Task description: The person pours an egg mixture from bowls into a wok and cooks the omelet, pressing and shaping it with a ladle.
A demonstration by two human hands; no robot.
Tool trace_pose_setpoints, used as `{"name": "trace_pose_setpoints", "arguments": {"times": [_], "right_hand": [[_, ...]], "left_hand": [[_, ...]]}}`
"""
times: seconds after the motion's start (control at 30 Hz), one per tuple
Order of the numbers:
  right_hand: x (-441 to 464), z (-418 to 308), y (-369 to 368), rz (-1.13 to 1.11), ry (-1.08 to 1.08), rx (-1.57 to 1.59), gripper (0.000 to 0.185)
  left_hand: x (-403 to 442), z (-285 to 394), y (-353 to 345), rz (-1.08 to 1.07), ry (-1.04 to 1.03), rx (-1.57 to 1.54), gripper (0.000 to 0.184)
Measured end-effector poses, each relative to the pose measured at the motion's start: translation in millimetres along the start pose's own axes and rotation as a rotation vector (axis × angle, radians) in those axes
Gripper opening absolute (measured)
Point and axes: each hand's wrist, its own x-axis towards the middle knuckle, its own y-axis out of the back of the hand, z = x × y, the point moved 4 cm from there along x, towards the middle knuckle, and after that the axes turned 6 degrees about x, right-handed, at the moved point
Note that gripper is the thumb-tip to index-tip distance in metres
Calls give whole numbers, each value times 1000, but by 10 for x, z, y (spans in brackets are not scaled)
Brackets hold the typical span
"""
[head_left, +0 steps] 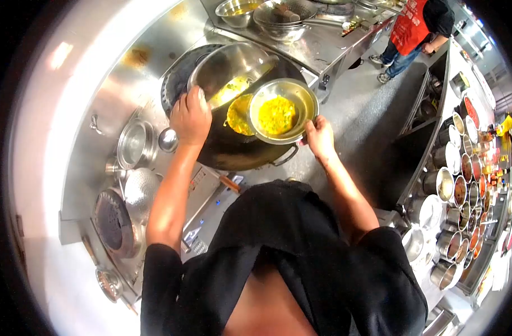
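My left hand (191, 116) grips the near rim of a large steel bowl (216, 64), which is tilted over the wok (233, 155) and has yellow food on its inner side. In my right hand (320, 134) is the rim of a smaller steel bowl (304, 98), held above the wok's right part. Chopped yellow food (276, 115) lies in that smaller bowl. Between the two bowls, more yellow food (239, 115) shows in the dark wok, partly hidden by both.
A ladle (168, 140) lies left of the wok. Steel bowls (284, 19) stand on the back counter. At upper right is a person in a red apron (411, 25). Many containers (445, 183) line the right counter. A perforated strainer (141, 193) is at left.
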Motion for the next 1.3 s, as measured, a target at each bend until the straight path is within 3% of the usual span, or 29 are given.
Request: {"name": "trace_pose_setpoints", "arguments": {"times": [0.03, 0.07, 0.23, 0.33, 0.5, 0.6, 0.63, 0.73, 0.9, 0.93, 0.97, 1.03, 1.07, 1.1, 1.13, 1.2, 1.3], "right_hand": [[2, 0, -6, -20, -8, 26, 19], [111, -14, 1, -18, 7, 47, 19], [20, 42, 0, -7, -13, 36, 18], [-1, 4, -11, 16, -15, 67, 18], [4, 15, -19, -18, -32, 56, 18], [75, 4, -17, -31, -36, 104, 18], [117, -12, -22, -28, -31, 126, 18], [105, -82, -37, -29, -47, 119, 17], [185, -109, 4, -25, -36, 84, 17], [211, -139, 15, -23, -20, 62, 17], [257, -113, 43, -22, -16, 85, 16], [372, -41, 99, -33, 49, 142, 22], [403, -79, 129, -60, 9, 87, 26], [387, -430, -41, -89, -84, -116, 37], [406, -393, -39, -52, -111, -169, 46], [336, -517, -118, -208, -113, -130, 58], [341, -489, -1042, -485, -11, -137, 56]], "left_hand": [[16, 16, 32, -81, 40, 33, 37], [-46, -7, -13, -47, -38, 4, 34], [-9, -4, 10, -32, 18, 6, 33], [-59, -62, -41, -129, 41, -6, 45], [-23, -63, -54, -145, 61, -11, 46], [22, -78, -44, -66, 94, -4, 34], [-40, -134, -122, -110, 142, -42, 38], [-80, -278, -226, -176, 411, -46, 43], [-499, -754, -531, -449, 1204, -149, 45], [-653, -837, -640, -406, 1409, -408, 43], [-1239, -1057, -1172, -364, 1542, -567, 40], [-1470, -1141, -1280, -369, 1862, -918, 32], [-1147, -929, -900, -400, 2049, -1118, 28], [-1714, -1045, -1305, -211, 2377, -1364, 22], [-1285, -873, -640, -224, 2121, -1613, 16], [-1764, -643, -870, -143, 2128, -1594, 17], [-2196, -486, -1265, 83, 2109, -1553, 18]]}}
